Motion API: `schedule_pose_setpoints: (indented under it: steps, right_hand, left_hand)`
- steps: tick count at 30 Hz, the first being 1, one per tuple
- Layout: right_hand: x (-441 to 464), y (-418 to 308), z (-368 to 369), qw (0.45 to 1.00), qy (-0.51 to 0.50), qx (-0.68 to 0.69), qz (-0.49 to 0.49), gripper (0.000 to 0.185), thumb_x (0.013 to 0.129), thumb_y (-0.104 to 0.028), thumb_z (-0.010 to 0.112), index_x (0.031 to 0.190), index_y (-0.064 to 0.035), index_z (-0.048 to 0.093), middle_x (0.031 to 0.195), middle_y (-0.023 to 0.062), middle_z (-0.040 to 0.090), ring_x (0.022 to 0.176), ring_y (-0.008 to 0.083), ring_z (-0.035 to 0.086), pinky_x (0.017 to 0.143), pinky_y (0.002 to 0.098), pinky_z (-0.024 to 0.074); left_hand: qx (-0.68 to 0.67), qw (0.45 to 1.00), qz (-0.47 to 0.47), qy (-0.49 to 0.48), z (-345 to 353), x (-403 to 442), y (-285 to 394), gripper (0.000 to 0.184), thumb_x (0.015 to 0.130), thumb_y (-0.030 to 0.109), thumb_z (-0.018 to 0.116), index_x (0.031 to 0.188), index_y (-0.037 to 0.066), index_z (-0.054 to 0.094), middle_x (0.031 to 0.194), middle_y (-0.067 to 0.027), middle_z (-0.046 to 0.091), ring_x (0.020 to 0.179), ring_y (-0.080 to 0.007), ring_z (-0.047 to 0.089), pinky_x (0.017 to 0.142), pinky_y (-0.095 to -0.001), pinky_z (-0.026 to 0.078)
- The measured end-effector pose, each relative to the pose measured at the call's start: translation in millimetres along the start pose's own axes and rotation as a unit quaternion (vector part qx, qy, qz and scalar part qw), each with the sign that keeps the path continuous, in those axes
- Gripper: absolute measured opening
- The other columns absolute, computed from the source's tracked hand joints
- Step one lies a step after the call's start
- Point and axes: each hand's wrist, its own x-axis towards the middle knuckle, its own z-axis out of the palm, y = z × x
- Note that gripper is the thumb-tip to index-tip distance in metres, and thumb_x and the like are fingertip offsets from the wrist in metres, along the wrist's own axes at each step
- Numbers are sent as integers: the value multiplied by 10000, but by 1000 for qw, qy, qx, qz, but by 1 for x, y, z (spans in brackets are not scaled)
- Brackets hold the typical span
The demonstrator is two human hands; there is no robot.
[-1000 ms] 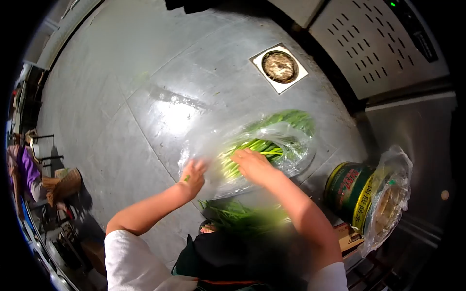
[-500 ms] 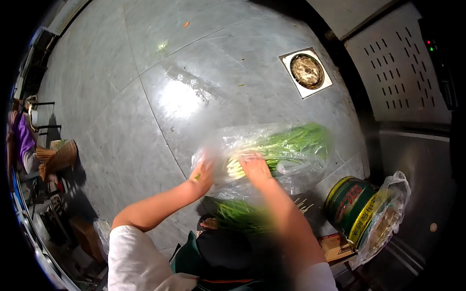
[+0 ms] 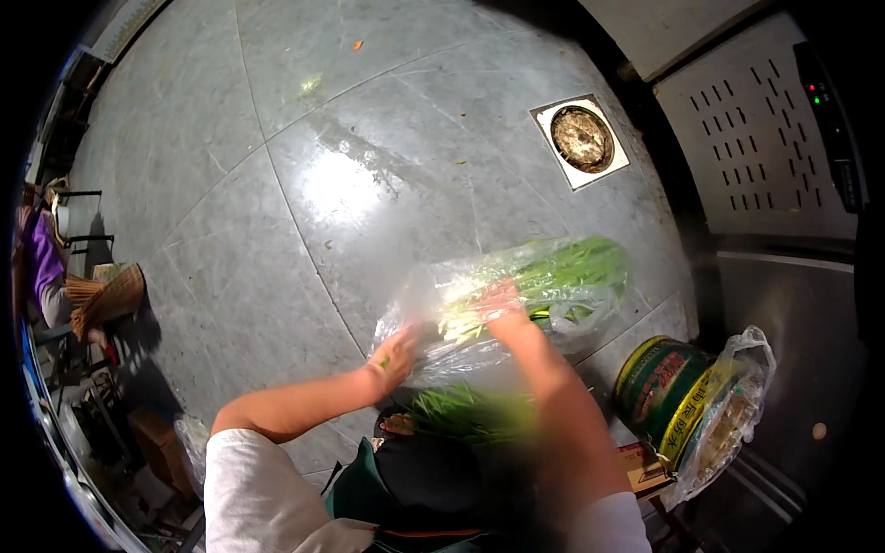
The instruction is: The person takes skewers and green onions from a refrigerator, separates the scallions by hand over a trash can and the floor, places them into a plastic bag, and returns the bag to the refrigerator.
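A clear plastic bag [image 3: 396,309] lies on the floor in front of me, with a bunch of green chives [image 3: 585,258] in it, pale stem ends toward the left. At the bag's left mouth, my left hand [image 3: 395,358] is closed on the plastic; its fingertips are blurred. My right hand [image 3: 502,306] reaches in among the stalks and is closed around part of the bunch, partly behind the clear film. More loose green chives [image 3: 466,412] lie close to my feet, below the bag, half covered by my right forearm.
A green and yellow bucket [image 3: 666,396], lined with plastic and holding scraps, stands at the right beside a cardboard box [image 3: 643,468]. A floor drain [image 3: 583,138] sits farther off. Metal cabinets [image 3: 751,138] line the right side. A straw broom [image 3: 111,300] is at the left.
My right hand has shifted slightly right and up, and the pale stem ends have moved with it. My left hand has come a little lower and right with the bag's edge.
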Motion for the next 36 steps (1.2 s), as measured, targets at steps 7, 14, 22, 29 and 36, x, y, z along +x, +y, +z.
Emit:
schedule_pose_setpoints:
  steps: [7, 14, 22, 29, 36]
  right_hand:
    - [-74, 54, -25, 950, 168, 259, -50, 403, 670, -149, 586, 1068, -91, 556, 1070, 123, 551, 1029, 273, 490, 961, 433, 294]
    - [-195, 70, -111, 915, 202, 316, -149, 372, 542, -6, 595, 911, -54, 585, 915, 107, 596, 892, 284, 551, 810, 348, 427]
    - [-314, 99, -123, 491, 649, 574, -90, 160, 756, -64, 506, 857, -70, 381, 733, 52, 449, 719, 181, 496, 793, 357, 400]
    - [-350, 118, -84, 308, 683, 660, -50, 157, 748, -1, 462, 884, -64, 415, 758, 61, 459, 750, 189, 472, 822, 371, 386]
    - [-352, 128, -49, 146, 655, 741, 23, 114, 727, 11, 464, 823, -50, 456, 721, 64, 487, 712, 196, 490, 794, 366, 410]
  left_hand:
    - [-48, 996, -42, 62, 10, 19, -22, 363, 821, 231, 412, 1111, 51, 536, 1331, -87, 321, 1279, -274, 174, 1045, -457, 38]
    - [-383, 863, -27, 330, -83, -11, -45, 599, 645, 266, 665, 1162, 72, 434, 1062, -115, 486, 1058, -276, 431, 963, -440, 288]
    - [-406, 811, -30, 421, -142, 17, -47, 633, 664, 248, 658, 1206, 70, 383, 1150, -133, 454, 1076, -288, 430, 888, -389, 353]
    - [-508, 701, -36, 498, -173, 16, -32, 991, 566, 347, 745, 1321, 45, 179, 1317, -192, 277, 1232, -347, 244, 1011, -439, 221]
    - [-370, 777, -21, 509, -249, -58, -49, 1090, 537, 415, 728, 1336, 15, 104, 1370, -214, 149, 1287, -346, 97, 1026, -487, 124]
